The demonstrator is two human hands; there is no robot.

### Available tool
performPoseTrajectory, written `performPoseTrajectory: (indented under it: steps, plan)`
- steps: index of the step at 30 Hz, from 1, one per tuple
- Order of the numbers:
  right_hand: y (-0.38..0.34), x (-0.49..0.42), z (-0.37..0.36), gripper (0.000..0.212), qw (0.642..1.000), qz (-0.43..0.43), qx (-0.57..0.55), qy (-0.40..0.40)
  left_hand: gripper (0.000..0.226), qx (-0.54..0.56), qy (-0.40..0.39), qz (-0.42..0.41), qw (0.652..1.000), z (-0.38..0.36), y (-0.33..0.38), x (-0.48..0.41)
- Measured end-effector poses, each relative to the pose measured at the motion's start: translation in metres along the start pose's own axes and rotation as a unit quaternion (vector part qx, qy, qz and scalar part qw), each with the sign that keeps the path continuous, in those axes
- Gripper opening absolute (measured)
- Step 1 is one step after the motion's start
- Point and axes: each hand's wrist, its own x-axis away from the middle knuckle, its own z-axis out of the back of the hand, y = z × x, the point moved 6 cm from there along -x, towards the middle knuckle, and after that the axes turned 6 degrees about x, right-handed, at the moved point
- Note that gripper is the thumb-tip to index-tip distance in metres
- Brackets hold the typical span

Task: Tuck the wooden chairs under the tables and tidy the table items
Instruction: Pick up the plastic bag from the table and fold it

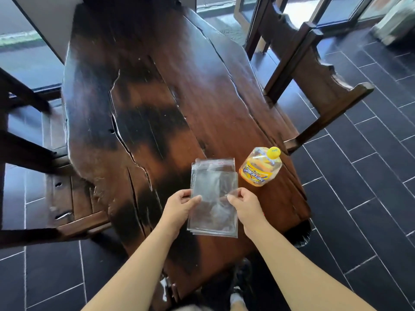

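A stack of clear plastic bags (pixel 214 194) is held over the near end of the long dark wooden table (pixel 157 86). My left hand (pixel 182 205) pinches the stack's left edge and my right hand (pixel 246 207) pinches its right edge. A yellow-capped bottle (pixel 261 168) with a yellow label stands on the table just right of the bags. One wooden chair (pixel 314 70) stands at the table's right side, its seat partly under the top. Another wooden chair (pixel 67 198) is at the left side, its seat showing beside the table edge.
Dark tiled floor (pixel 370 176) surrounds the table. Glass doors and windows (pixel 325 10) run along the far side. My shoes (pixel 240 288) show below the table's near end.
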Motion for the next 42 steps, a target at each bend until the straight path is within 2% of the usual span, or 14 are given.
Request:
performPoseTrajectory:
  steps: [5,12,17,23,30,35,42]
  plan:
    - [-0.018,0.019,0.022,0.006,1.000,0.019,-0.019,0.006,0.036,0.003,-0.039,-0.035,0.999,-0.009,0.020,0.018]
    - [-0.026,0.048,0.063,0.003,0.999,0.034,-0.032,0.002,0.020,0.019,-0.056,-0.088,0.994,-0.036,0.042,0.042]
    - [-0.011,0.068,0.107,0.005,0.997,0.039,-0.039,0.046,0.014,-0.022,-0.089,-0.110,0.990,-0.074,0.046,0.051]
    - [0.017,0.084,0.166,0.003,0.993,0.034,-0.082,0.078,0.009,-0.068,-0.135,-0.107,0.983,-0.141,0.036,0.059]
    - [0.052,0.079,0.265,0.011,0.992,0.031,-0.087,0.087,0.010,-0.114,-0.134,-0.104,0.979,-0.240,0.017,0.076]
    - [0.078,0.076,0.344,0.025,0.993,0.027,-0.079,0.083,0.025,-0.083,-0.140,-0.054,0.985,-0.318,-0.006,0.100]
    - [0.113,0.079,0.430,0.024,0.988,0.034,-0.105,0.107,0.013,-0.132,-0.126,-0.108,0.977,-0.408,-0.011,0.122]
